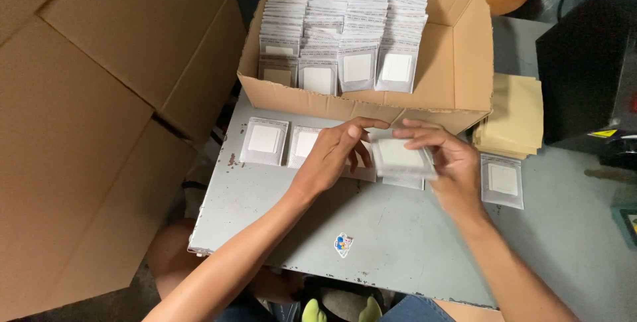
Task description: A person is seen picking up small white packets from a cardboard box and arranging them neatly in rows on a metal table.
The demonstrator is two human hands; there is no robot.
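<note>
White packet (398, 156) sat pinched in our right hand (451, 163); our left hand (335, 153) steadied its edge with fingertips; loose grip might drop it onto the bench (398, 242).

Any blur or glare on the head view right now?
Head view: even, soft light with no glare; the pouch between the left hand and right hand is slightly motion-blurred; the packed cardboard box is sharp; the right edge falls dark.

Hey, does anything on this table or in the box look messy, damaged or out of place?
Mostly tidy. The grey table has chipped, rusty spots along its left and front edges, and a small colourful sticker is stuck near the front. The packets in the cardboard box stand in neat rows.
</note>
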